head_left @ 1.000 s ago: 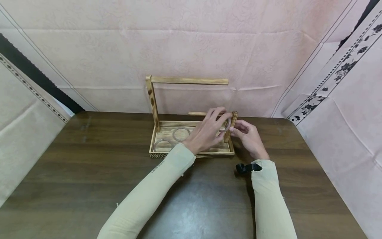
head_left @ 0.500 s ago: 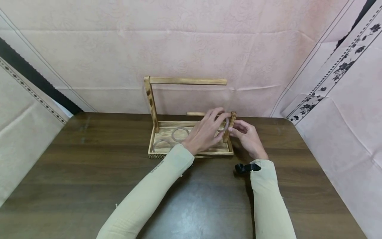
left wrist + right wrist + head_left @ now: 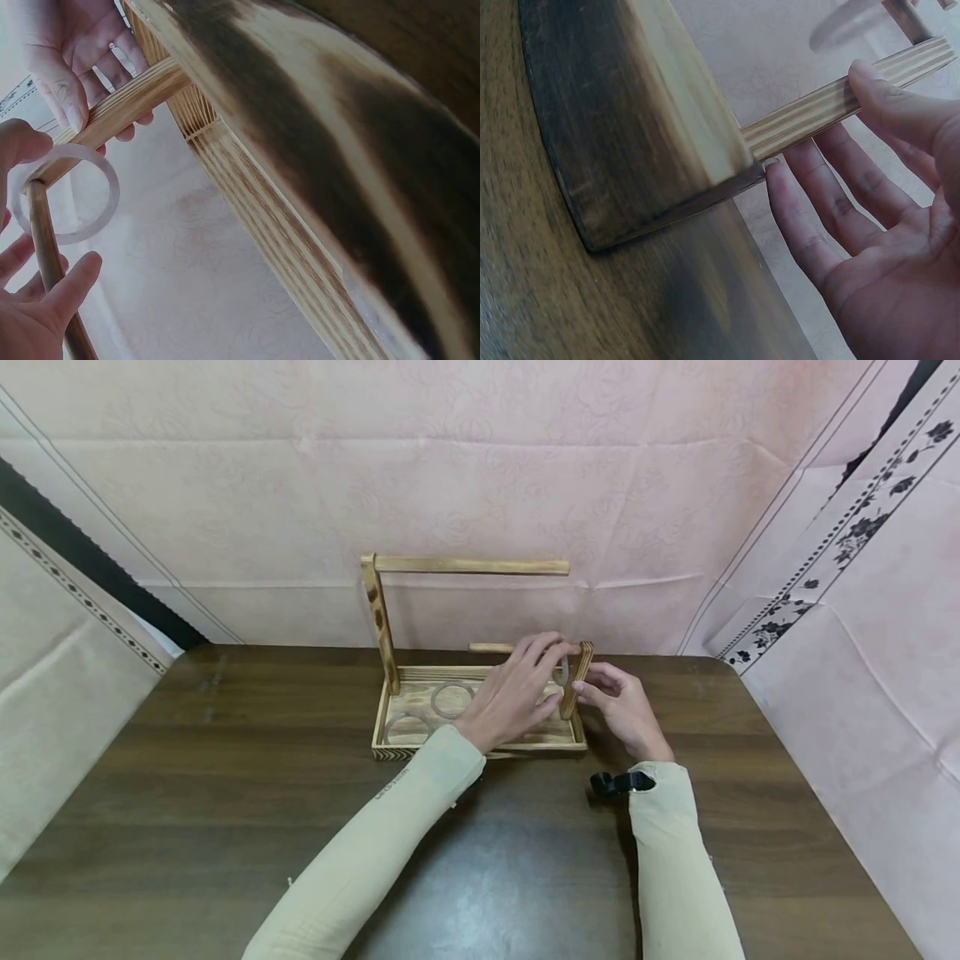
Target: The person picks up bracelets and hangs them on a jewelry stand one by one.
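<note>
A wooden rack stands on the table, with a shallow tray base (image 3: pixel 540 746), a tall post on the left and a short post (image 3: pixel 576 689) on the right. Around the short post's thin rod (image 3: pixel 46 232) hangs a translucent ring (image 3: pixel 114 191). My left hand (image 3: pixel 510 689) reaches over the tray with fingers spread about the rod. One fingertip touches the ring's top; the thumb is apart from it. My right hand (image 3: pixel 626 710) pinches the short post between thumb and fingers. Two more rings, a rear ring (image 3: pixel 435 700) and a front ring (image 3: pixel 408 714), lie in the tray.
A long upper bar (image 3: pixel 472 565) runs right from the tall left post (image 3: pixel 380 618), above my left hand. Pale patterned cloth (image 3: pixel 480 485) hangs behind the brown wooden table (image 3: pixel 225 793). A black strap (image 3: pixel 622 782) sits at my right wrist.
The ring on the rod has shifted slightly left, away from the short post, and appears narrower in the head view. Both hands stay nearly still.
</note>
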A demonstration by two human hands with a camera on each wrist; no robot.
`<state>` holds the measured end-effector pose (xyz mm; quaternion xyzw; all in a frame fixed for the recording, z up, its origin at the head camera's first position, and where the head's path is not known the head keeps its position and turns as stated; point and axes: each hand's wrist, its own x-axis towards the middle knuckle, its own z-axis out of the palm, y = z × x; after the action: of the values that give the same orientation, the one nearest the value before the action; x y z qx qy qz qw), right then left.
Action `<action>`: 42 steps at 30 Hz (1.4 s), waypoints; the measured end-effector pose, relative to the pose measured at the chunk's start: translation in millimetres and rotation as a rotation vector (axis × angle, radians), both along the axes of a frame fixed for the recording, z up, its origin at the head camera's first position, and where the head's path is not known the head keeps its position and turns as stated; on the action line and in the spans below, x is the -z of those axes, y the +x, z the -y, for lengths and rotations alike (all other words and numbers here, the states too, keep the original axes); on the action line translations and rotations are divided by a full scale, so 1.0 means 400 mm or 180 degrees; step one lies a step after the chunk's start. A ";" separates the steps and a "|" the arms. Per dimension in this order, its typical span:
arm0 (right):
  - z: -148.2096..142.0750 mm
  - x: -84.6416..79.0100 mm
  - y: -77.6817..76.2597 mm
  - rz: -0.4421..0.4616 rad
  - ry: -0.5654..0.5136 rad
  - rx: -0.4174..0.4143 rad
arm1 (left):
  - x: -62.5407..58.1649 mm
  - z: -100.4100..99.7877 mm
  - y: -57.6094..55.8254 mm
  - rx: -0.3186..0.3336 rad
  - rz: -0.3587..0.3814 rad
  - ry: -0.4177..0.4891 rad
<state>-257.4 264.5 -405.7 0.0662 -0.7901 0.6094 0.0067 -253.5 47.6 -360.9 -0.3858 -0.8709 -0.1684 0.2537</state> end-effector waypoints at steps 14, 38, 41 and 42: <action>0.003 0.001 0.002 -0.0021 -0.0019 0.0026 | -0.016 0.032 0.035 -0.0039 -0.0152 -0.0036; 0.003 -0.004 0.001 0.0058 0.0041 0.0083 | -0.021 0.103 0.039 0.0330 -0.0477 -0.0461; 0.003 -0.003 0.002 0.0087 0.0067 0.0085 | -0.016 0.110 0.039 0.0327 -0.0487 -0.0594; 0.003 -0.002 0.002 0.0090 0.0066 0.0079 | -0.015 0.113 0.039 0.0327 -0.0477 -0.0632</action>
<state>-256.6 263.2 -404.9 0.0478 -0.7971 0.6019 0.0023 -238.0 2.6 -355.0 -0.4646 -0.8410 -0.0648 0.2697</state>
